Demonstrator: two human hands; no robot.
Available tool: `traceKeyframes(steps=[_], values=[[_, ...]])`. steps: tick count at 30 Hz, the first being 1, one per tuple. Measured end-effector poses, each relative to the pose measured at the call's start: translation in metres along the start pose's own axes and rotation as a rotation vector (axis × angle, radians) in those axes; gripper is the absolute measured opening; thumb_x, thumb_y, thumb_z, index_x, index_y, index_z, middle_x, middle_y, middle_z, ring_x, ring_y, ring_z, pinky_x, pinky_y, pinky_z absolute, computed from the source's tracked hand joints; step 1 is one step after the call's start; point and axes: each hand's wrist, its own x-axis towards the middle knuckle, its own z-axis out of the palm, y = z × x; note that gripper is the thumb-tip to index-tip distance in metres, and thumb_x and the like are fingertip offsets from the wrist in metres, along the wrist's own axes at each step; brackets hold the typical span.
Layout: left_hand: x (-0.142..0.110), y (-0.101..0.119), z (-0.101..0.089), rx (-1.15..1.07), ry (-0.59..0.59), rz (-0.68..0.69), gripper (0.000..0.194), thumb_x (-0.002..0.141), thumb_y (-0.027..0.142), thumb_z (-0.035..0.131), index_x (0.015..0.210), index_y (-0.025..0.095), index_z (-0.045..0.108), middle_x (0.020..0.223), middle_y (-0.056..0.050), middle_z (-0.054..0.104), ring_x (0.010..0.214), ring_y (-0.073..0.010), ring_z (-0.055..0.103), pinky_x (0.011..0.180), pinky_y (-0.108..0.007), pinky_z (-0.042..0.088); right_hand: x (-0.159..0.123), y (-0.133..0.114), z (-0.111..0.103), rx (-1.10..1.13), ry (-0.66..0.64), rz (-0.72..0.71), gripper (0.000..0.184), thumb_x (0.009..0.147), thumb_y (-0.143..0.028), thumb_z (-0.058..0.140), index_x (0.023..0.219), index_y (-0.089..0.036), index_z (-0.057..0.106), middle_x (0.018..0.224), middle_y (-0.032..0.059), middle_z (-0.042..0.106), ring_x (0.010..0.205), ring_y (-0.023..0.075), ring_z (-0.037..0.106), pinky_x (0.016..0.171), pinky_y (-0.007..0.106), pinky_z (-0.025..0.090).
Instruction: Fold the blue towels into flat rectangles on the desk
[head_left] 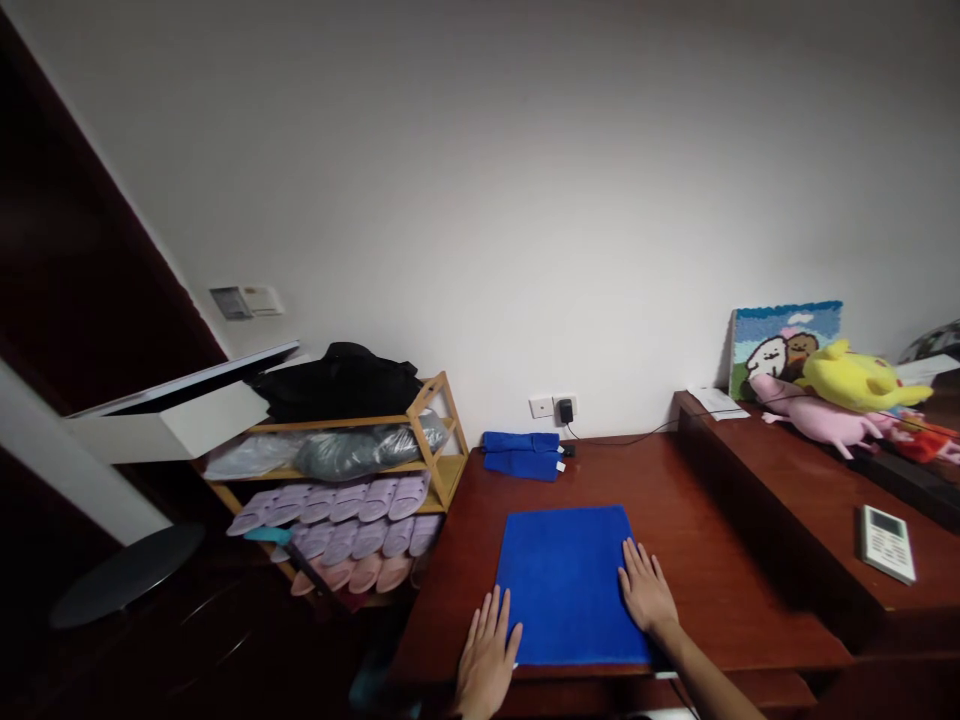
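"So, where was the cloth (566, 580)?"

"Flat on the table (720, 560), near its front edge. It was blue, roughly square, spread out, with its front corners at the near side."

"State of the left hand (487, 660)?"

"Palm down at the cloth's left edge, fingers extended and slightly parted, thumb over the fabric. It gripped nothing."

"And the right hand (646, 590)?"

"Likewise palm down, fingers straight and nearly together, lying along the right edge. Nothing was grasped. How firmly either hand pressed could not be told."

"What stood behind?"

"Folded cloths (521, 455), also blue, lay at the back of the table near the wall. Just above and to their right, a black plug (565, 410) sat in a socket, its cable running right."

"To the left?"

"A rack (448, 478) bore a black bag (341, 380) on top and rows of slippers (367, 538) below, lilac and pink."

"To the right?"

"A raised top (810, 500) carried a white keypad device (887, 545), with a yellow toy (851, 378) resting on a pink toy (817, 415). Behind these, a picture (780, 340) leaned against the wall (480, 200)."
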Motion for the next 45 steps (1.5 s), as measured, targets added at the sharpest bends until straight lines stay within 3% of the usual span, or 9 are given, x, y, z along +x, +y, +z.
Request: traceKeyframes(steps=[6,14,17,20,26,29,33,39,45], values=[[0.023,0.019,-0.009,0.057,0.052,0.004,0.069,0.101,0.062,0.03,0.16,0.027,0.03,0.166,-0.002,0.03,0.155,-0.0308,0.023,0.127,-0.057,0.02,0.0,0.003,0.005,0.063,0.027,-0.018,0.068,0.102,-0.046,0.016,0.162,-0.014,0.021,0.169,0.0016,0.019,0.157,0.0218,0.013,0.128,0.044,0.009],[0.104,0.174,-0.008,-0.141,0.006,0.333,0.065,0.106,0.055,0.017,0.161,0.022,0.027,0.168,-0.005,0.026,0.156,-0.0238,0.023,0.128,-0.048,0.022,0.0,0.0,-0.009,0.066,-0.015,-0.009,0.067,0.101,-0.042,0.015,0.162,-0.014,0.019,0.169,0.0016,0.016,0.158,0.0213,0.01,0.128,0.042,0.006],[0.119,0.191,0.006,-0.171,-0.036,0.365,0.063,0.106,0.054,0.017,0.161,0.027,0.026,0.168,-0.003,0.027,0.156,-0.0237,0.023,0.127,-0.049,0.023,0.0,0.0,-0.008,0.053,-0.026,-0.014,0.067,0.101,-0.041,0.016,0.162,-0.014,0.019,0.169,0.0005,0.014,0.158,0.0214,0.01,0.128,0.042,0.006],[0.119,0.161,0.011,-0.155,-0.047,0.3,0.064,0.105,0.056,0.017,0.162,0.027,0.025,0.169,-0.003,0.024,0.156,-0.0236,0.021,0.128,-0.049,0.021,0.0,0.0,-0.009,0.054,-0.014,-0.005,0.067,0.102,-0.043,0.014,0.162,-0.014,0.019,0.169,0.0001,0.015,0.158,0.0214,0.009,0.128,0.042,0.007],[0.1,0.042,-0.01,-0.054,-0.034,-0.03,0.07,0.105,0.057,0.018,0.161,0.015,0.027,0.169,-0.009,0.022,0.156,-0.0253,0.02,0.128,-0.048,0.019,-0.002,0.001,-0.003,0.04,-0.011,0.005,0.067,0.102,-0.044,0.015,0.162,-0.014,0.018,0.169,0.0014,0.017,0.158,0.0214,0.01,0.128,0.043,0.006],[0.091,0.008,-0.012,-0.063,-0.017,-0.063,0.071,0.105,0.056,0.018,0.161,0.012,0.025,0.168,-0.01,0.021,0.156,-0.0245,0.02,0.128,-0.047,0.021,-0.001,0.003,0.005,0.019,-0.016,0.01,0.068,0.102,-0.044,0.017,0.162,-0.015,0.019,0.169,0.0019,0.018,0.158,0.0219,0.011,0.128,0.044,0.007],[0.087,0.002,-0.006,-0.08,0.025,-0.061,0.076,0.104,0.062,0.018,0.161,0.013,0.026,0.168,-0.011,0.023,0.156,-0.025,0.021,0.128,-0.047,0.021,0.014,0.003,0.004,0.004,-0.011,0.033,0.068,0.102,-0.045,0.014,0.163,-0.016,0.02,0.169,0.002,0.019,0.157,0.022,0.014,0.128,0.046,0.007],[0.086,0.001,0.001,-0.075,0.069,-0.043,0.072,0.105,0.059,0.019,0.161,0.015,0.027,0.167,-0.01,0.026,0.155,-0.0253,0.024,0.127,-0.049,0.024,0.071,-0.004,-0.015,-0.004,-0.006,-0.008,0.068,0.102,-0.045,0.015,0.163,-0.015,0.018,0.17,0.0008,0.017,0.158,0.0197,0.01,0.128,0.042,0.006],[0.085,-0.003,0.008,-0.042,0.091,-0.035,0.07,0.105,0.057,0.021,0.162,0.018,0.025,0.168,-0.008,0.027,0.155,-0.025,0.025,0.127,-0.048,0.027,0.092,-0.001,-0.001,-0.008,-0.005,0.011,0.069,0.102,-0.044,0.013,0.163,-0.011,0.016,0.17,0.0038,0.017,0.158,0.0212,0.011,0.128,0.041,0.006]])
